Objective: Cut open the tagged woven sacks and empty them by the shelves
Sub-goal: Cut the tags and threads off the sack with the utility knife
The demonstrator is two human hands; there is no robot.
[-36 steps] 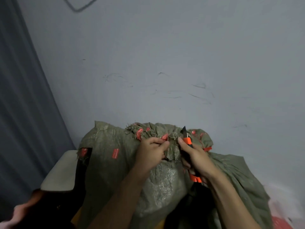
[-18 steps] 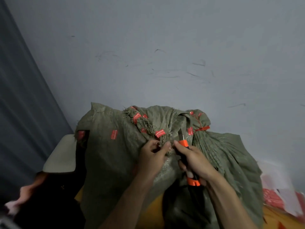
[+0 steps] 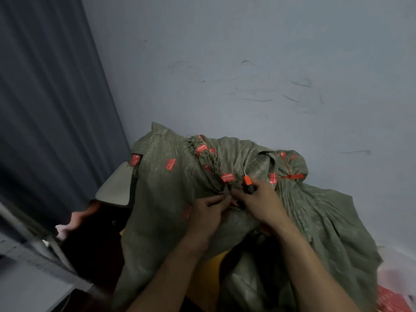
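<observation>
Two hands (image 3: 208,213) on sack (image 3: 171,199); knife (image 3: 246,179) blade points up.

Dim, cool, flat lighting with no clear source and no glare. Soft throughout, with motion smear on the curtain (image 3: 51,109) and shelf frame (image 3: 33,239) at left. Deep shadow beneath the woven sack (image 3: 168,199); wide-angle bending toward edges.

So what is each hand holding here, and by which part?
The right hand grips an orange-and-black knife by its handle. The left hand pinches the frayed gathered seam of the green woven sack beside the blade.
</observation>
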